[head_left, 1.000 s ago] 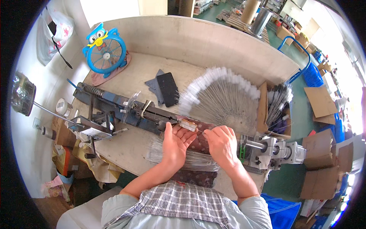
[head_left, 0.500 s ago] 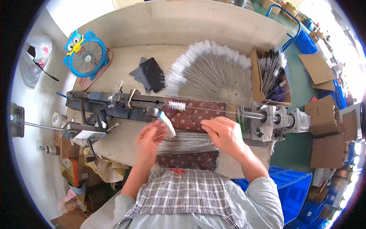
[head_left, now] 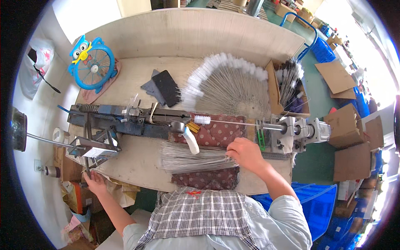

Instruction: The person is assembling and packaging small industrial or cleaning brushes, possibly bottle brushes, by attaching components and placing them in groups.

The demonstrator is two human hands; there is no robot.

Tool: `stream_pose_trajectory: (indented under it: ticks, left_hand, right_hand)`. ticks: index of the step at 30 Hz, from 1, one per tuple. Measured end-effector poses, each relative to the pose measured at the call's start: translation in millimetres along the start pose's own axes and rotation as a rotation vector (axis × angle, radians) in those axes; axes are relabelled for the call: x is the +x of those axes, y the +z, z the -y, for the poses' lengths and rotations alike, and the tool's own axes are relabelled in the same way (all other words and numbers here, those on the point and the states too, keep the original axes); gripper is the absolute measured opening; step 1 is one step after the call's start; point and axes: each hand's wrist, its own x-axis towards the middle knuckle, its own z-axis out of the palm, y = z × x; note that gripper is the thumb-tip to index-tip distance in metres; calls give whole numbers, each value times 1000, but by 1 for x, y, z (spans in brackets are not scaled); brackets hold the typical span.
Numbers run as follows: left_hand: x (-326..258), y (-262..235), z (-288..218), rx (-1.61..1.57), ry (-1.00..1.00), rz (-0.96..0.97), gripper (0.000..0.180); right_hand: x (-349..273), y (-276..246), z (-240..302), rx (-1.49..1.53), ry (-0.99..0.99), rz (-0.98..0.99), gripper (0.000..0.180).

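Note:
My left hand reaches down at the left, fingers apart, beside the lower end of a dark metal lever under a metal frame. My right hand is closed in a pinch at the right ends of a bundle of thin metal wires. Above the bundle, a white bristle brush lies level in the machine. Its thin wire stem runs right into a metal spindle. A white-gripped handle points down toward the wires, with neither hand on it.
Finished white brushes fan out behind the machine, next to a cardboard box of more brushes. A blue owl-shaped fan and a dark flat pad stand back left. Blue crates are at lower right.
My left hand has moved from the white-gripped handle down and left to the lever. My right fingertips have come to the wire ends. The brush's bristles look denser and less plainly spiral.

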Motion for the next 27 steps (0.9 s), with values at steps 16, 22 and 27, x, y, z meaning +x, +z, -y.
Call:
stream_pose_trajectory:
  ticks: [16, 22, 27]
  left_hand:
    - [-280, 131, 94, 178, -506, 833, 28]
    - [-359, 188, 109, 554, -593, 901, 21]
    - [-366, 190, 81, 312, -1084, 952, 14]
  right_hand:
    - [-12, -15, -23, 48, -4, 48, 11]
    - [-10, -5, -28, 176, -11, 4, 12]
    - [-5, -2, -26, 72, 8, 170, 12]
